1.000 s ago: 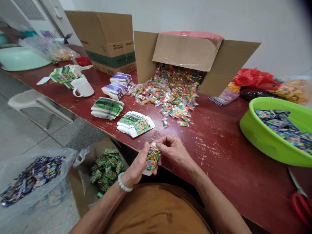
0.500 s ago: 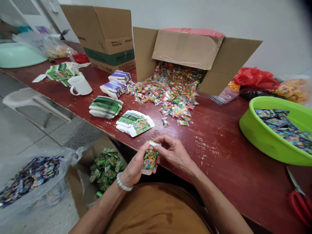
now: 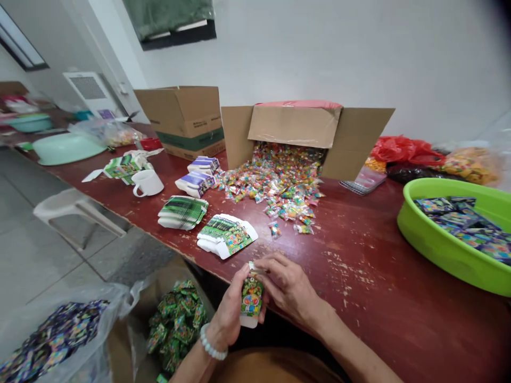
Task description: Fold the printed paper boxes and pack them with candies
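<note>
A small green printed candy box (image 3: 251,298) is upright in my left hand (image 3: 229,314), whose fingers wrap round its sides. At its upper end, my right hand (image 3: 295,287) has its thumb and fingers closed on the white top flap, partly hiding it. The lower flap sticks out below. Just beyond my hands lies a fanned stack of flattened green boxes (image 3: 227,235), with a second green stack (image 3: 183,211) to its left. Small wrapped candies (image 3: 275,186) spill over the table from a tipped cardboard carton (image 3: 293,125).
A white mug (image 3: 148,183) and purple boxes (image 3: 196,184) stand to the left. A lime-green basin (image 3: 435,255) of dark packets is at right. Below the table edge are a carton of green filled boxes (image 3: 178,324) and a plastic bag (image 3: 115,303) of purple packets. A stool (image 3: 67,205) stands left.
The view has tilted up, so everything sits lower and more wall shows. My right fingers have folded over the box's top flap, which stood out more before.
</note>
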The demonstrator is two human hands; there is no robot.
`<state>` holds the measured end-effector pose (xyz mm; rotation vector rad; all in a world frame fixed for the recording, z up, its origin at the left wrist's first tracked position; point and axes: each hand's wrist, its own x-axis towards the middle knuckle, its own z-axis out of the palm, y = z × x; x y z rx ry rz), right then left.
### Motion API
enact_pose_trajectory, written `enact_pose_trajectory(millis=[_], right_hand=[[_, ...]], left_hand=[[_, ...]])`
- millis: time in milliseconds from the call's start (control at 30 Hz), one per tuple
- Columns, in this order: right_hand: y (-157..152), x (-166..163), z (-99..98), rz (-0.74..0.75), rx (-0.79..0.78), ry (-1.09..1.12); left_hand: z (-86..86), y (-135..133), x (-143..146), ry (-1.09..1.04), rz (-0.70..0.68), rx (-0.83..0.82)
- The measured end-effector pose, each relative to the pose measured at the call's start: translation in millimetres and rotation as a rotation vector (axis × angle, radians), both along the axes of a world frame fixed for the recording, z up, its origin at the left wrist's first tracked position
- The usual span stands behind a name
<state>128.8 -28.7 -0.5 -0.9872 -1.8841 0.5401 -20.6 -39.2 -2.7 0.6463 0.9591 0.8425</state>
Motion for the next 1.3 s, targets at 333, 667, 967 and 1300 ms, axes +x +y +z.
enact_pose_trajectory(millis=[333,667,967,1300], right_hand=[[4.2,5.5,-3.4,0.015,-0.406,0.297],[-2.9,-0.8,1.5,0.007,-0.573,0.433],[-3.2,-11.6,1.2,0.095,-0.945,0.746],[-0.1,-8.2,2.5,0.088,-0.843,0.565]], left_hand=[[-4.2,-1.6,5.7,-0.028,-0.058,0.023],[0.2,-2.5,4.5,-0.080,-0.066,-0.058],[-10.3,-1.3,0.5,0.027,-0.058,0.047],[-9.1,-1.4,-5.2,-0.100,-0.128,0.012]])
